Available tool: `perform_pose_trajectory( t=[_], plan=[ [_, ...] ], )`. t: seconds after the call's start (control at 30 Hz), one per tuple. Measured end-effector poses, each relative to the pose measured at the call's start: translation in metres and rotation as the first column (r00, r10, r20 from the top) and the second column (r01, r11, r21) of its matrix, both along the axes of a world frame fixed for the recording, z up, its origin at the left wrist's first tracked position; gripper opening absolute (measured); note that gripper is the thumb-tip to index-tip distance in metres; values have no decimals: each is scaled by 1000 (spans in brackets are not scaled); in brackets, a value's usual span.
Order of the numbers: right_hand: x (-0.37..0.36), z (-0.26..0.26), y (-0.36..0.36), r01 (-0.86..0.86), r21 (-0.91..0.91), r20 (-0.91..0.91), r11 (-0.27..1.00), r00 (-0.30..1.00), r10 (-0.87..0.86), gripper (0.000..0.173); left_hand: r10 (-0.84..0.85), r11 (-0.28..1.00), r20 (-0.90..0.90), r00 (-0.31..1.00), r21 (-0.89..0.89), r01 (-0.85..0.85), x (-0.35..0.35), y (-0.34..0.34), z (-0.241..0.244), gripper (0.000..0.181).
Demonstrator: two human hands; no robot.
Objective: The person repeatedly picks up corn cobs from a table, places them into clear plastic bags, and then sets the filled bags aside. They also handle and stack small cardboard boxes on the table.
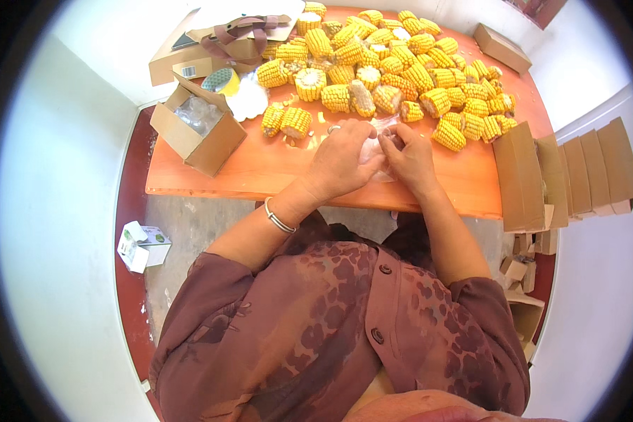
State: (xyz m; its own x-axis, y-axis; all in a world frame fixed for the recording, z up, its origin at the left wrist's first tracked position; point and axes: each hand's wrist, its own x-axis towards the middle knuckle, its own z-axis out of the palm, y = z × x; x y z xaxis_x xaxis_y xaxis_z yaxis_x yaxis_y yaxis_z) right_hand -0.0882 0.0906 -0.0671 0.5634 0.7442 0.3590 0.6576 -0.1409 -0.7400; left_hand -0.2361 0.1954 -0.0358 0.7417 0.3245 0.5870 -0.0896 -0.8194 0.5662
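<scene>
My left hand [343, 158] and my right hand [409, 155] meet over the near part of the wooden table [274, 176]. Between them is a clear plastic bag [384, 171], pinched by the fingers of both hands; whatever may be inside it is mostly hidden by the fingers. Just beyond the hands lies a large heap of cut yellow corn cob pieces [401, 74]. Two corn pieces [295, 123] lie apart from the heap, left of my left hand, with loose kernels near them.
An open cardboard box [216, 147] holding clear plastic stands at the left, beside a roll of tape [227, 82] and white plastic. Upright cardboard boxes [519, 179] line the right edge. A closed carton [502, 48] lies at the back right. On the floor at left sits a white box [155, 245].
</scene>
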Motion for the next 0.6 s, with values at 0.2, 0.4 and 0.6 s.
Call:
perform_pose_trajectory(
  t=[0.2, 0.4, 0.6],
  plan=[
    [6, -6, 0, -8, 47, -151, 999, 988, 15, 15, -191, 921, -118, 974, -365, 136, 5, 28, -21, 25],
    [6, -3, 2, 1, 87, -173, 996, 985, 14, 13, -471, 865, -178, 864, -285, 413, 9, 47, -12, 19],
    [11, -10, 4, 30, 145, -366, 989, 930, 25, 10, -428, 889, -104, 898, -224, 398, 21, 62, -30, 30]
  ],
)
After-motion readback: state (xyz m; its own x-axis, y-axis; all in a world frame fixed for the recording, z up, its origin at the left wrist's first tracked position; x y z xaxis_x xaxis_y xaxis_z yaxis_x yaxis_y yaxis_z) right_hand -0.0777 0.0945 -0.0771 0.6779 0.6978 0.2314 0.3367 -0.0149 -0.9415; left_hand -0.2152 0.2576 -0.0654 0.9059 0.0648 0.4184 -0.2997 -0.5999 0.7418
